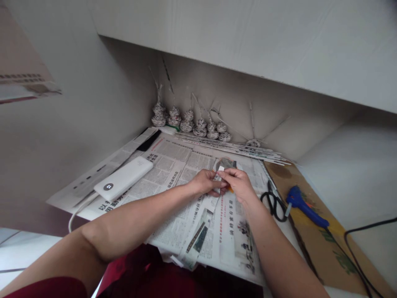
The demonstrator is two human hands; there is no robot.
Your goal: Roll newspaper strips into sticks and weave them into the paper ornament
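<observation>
Near the middle of the newspaper-covered table, my left hand [203,182] and my right hand [238,183] meet with fingers pinched together. Between them is a paper strip [221,169], its white end poking up above the fingertips. Most of the strip is hidden by my fingers, so how it is folded or rolled cannot be made out. Under and around both hands lie sheets of printed newspaper [167,165]. Just beyond my fingers a grey and orange printed patch shows.
Several woven paper gourds [200,128] line the back wall, behind a bundle of thin paper sticks [229,147]. A started woven base [252,143] has sticks upright. Left lies a white power bank [124,178]; right, black scissors [273,203] and a blue glue gun [305,207] on cardboard [310,244].
</observation>
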